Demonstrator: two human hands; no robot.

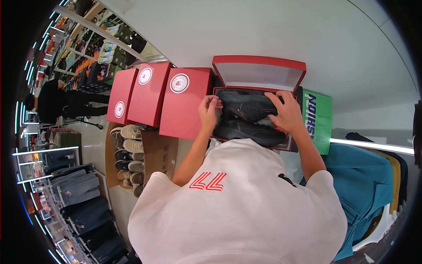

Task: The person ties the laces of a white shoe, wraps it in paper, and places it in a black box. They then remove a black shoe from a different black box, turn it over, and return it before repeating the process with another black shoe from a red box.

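You stood over an open red shoe box, its lid tipped up and back to show a pale inside. A pair of black shoes lay in the box, one beside the other, on their sides.

Your left hand sat at the left end of the box. Its fingers were curled over the edge there, touching the nearest shoe. Whether they gripped the box wall or the shoe could not be told. Your right hand lay on top of the shoes at the right end of the box. Its fingers were open and spread flat, pressing rather than gripping.

Just left of the open box stood three closed red boxes in a row, each with a round white seal on its lid. To the right, touching the open box, was a green sign with dark lettering.

Lower left, on the floor, an open cardboard carton held several pairs of pale and dark shoes. Teal clothing hung at the right. Far off to the left, a person in black stood among shop shelves. Your white T-shirt, with red marks, filled the bottom of the view.
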